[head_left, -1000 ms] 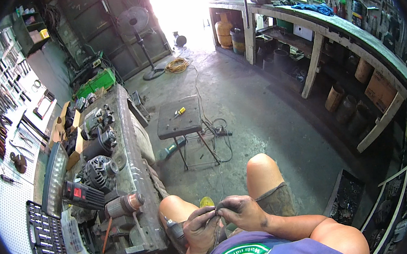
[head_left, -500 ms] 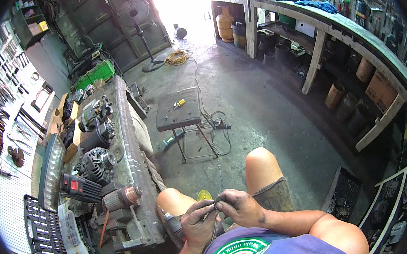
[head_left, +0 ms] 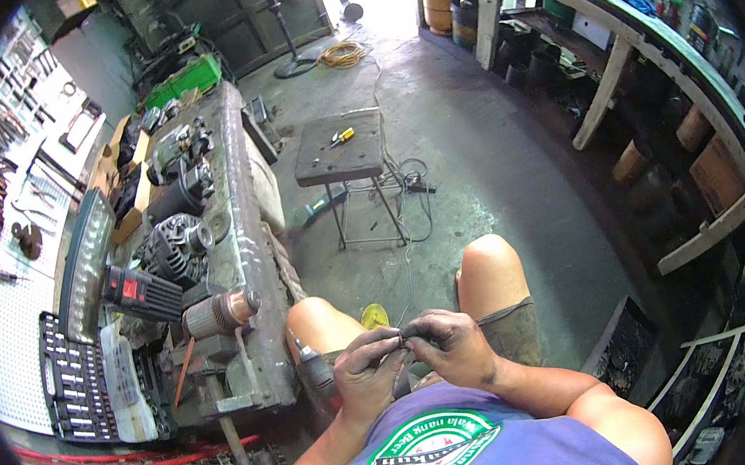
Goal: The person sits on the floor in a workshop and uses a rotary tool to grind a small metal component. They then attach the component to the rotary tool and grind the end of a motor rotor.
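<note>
Over my lap, my left hand and my right hand meet at the fingertips. Both pinch a small dark piece too covered by fingers to name. A grey power tool with a thin metal bit at its tip rests against my left thigh, beside my left hand; its lower part is hidden. Beyond my knees stands a low stool with a dark square top and metal legs. On it lies a yellow-handled screwdriver.
The left workbench holds an alternator, a copper-wound armature, and a socket set. An angle grinder and cables lie by the stool. A long wooden bench runs along the right. Red hoses pass at lower left.
My view has tipped downward, so the stool and benches sit higher in the picture. My hands remain together, with the fingers slightly shifted around the small piece.
</note>
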Demonstrator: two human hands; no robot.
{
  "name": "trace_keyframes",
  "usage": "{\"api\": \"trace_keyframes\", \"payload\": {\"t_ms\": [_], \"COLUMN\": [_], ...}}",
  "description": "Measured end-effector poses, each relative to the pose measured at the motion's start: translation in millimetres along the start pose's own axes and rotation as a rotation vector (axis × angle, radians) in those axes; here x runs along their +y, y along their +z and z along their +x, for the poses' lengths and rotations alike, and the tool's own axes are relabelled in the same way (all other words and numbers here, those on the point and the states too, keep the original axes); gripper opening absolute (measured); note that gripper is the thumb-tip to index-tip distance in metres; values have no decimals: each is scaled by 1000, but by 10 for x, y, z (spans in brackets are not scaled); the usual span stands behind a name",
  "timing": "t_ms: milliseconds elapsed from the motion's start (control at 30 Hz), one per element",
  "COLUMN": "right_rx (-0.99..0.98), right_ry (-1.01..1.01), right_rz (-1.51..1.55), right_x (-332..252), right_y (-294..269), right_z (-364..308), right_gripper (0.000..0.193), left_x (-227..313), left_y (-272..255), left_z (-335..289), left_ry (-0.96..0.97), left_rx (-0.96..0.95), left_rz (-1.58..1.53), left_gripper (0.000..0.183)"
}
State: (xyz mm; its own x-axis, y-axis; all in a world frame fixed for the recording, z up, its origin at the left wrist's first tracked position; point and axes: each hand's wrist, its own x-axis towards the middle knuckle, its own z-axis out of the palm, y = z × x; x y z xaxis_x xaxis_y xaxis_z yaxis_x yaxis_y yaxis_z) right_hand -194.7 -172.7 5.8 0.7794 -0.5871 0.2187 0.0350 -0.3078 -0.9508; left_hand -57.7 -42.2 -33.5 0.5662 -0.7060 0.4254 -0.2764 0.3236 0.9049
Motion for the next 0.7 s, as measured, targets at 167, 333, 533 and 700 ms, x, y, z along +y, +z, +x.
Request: {"api": "trace_keyframes", "payload": {"t_ms": [167,333,533,700], "right_rx": [-13,-22,9,-50], "right_ry": [-15,-8,15,21], "right_rz": [-82,-102,-30,-74], "right_x": [-31,-32,-32,-68], "right_y": [-23,-18,23,-9], "right_z": [2,-2,15,52], "right_gripper": [14,14,12,14], "left_x": [-48,-54,-30,-17], "left_y": [-36,-69,-61,-41], "left_z": [25,50,35,49], "left_ry": [54,84,77,91], "left_rx": [-40,-82,-49,-35], "left_rz": [64,121,83,105], "left_gripper": [27,26,27,27]}}
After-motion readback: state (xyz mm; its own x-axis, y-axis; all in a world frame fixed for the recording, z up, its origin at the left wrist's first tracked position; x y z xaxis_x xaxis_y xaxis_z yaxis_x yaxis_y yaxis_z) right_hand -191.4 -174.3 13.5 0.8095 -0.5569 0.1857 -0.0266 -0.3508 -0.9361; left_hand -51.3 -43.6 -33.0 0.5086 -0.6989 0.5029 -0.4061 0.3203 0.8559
